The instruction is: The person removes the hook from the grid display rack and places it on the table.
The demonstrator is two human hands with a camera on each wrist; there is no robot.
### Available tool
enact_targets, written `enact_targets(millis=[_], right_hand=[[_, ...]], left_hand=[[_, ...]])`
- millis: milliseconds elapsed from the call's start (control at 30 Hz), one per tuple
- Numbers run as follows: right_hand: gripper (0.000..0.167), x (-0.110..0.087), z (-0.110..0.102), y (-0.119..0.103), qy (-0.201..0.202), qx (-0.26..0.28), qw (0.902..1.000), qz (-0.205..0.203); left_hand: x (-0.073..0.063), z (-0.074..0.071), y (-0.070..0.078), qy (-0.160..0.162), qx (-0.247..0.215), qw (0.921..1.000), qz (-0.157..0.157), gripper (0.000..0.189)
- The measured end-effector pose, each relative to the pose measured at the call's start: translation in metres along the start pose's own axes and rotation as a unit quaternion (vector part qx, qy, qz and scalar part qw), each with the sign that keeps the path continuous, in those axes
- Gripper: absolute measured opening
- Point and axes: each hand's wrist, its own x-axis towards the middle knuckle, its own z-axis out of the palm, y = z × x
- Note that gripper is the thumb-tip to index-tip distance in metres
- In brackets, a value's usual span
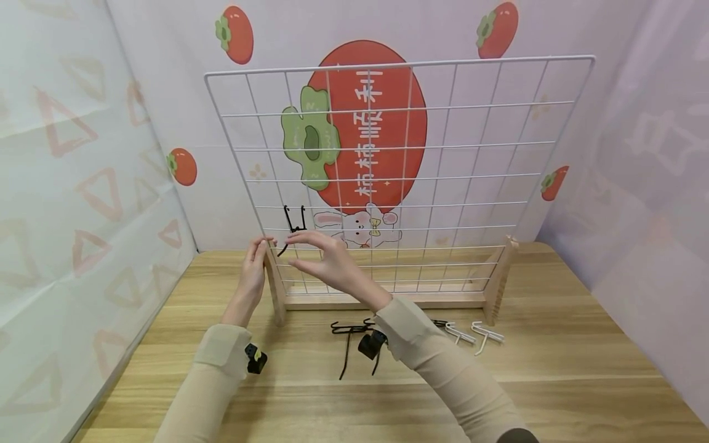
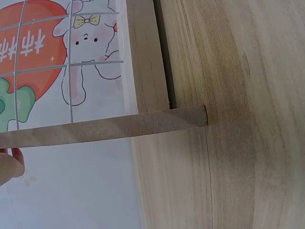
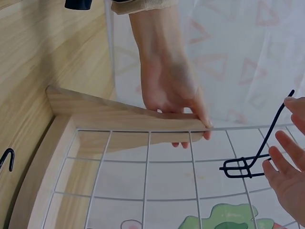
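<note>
A white wire grid panel stands upright in a wooden stand. My left hand grips the left wooden side piece of that stand, its fingers wrapped past the edge in the right wrist view. On the lower left of the grid hangs a black wire hook, its long prong sticking out toward me. Right beside this hook is my right hand, thumb and fingers spread apart. One fingertip lies close to the prong's tip; whether it touches, I cannot tell.
On the wooden table, before the stand, lie a black hook, another black one partly hidden by the right wrist camera, and two white hooks. More black wire shows past the right sleeve. Printed cloth hangs behind.
</note>
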Motion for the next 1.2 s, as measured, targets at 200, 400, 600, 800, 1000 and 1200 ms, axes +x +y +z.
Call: enact_targets(millis=[200,400,600,800,1000,1200], right_hand=[[0.03,0.001,0.002,0.0,-0.002,0.001,0.9999,0.011],[0.03,0.001,0.005,-0.001,-0.024,0.013,0.9995,0.016],[0.029,0.004,0.008,-0.002,-0.028,0.02,0.9994,-0.009],[0.026,0.007,0.011,-0.003,-0.029,0.018,0.9991,-0.027],[0.022,0.008,0.012,-0.002,-0.016,0.001,0.9996,-0.021],[0.014,0.01,0.013,-0.002,0.008,-0.004,0.9998,-0.018]], left_hand=[[0.005,-0.004,-0.01,0.0,-0.004,1.0,0.004,0.024],[0.003,-0.002,-0.006,-0.001,-0.019,0.9998,-0.001,0.024],[0.0,-0.002,-0.002,-0.007,-0.01,0.9999,-0.004,0.016],[0.006,-0.007,-0.016,-0.015,-0.004,0.9993,0.033,0.027],[0.005,-0.01,-0.02,-0.036,-0.013,0.9969,0.069,0.036],[0.007,-0.007,-0.015,-0.009,-0.013,0.9997,0.019,0.036]])
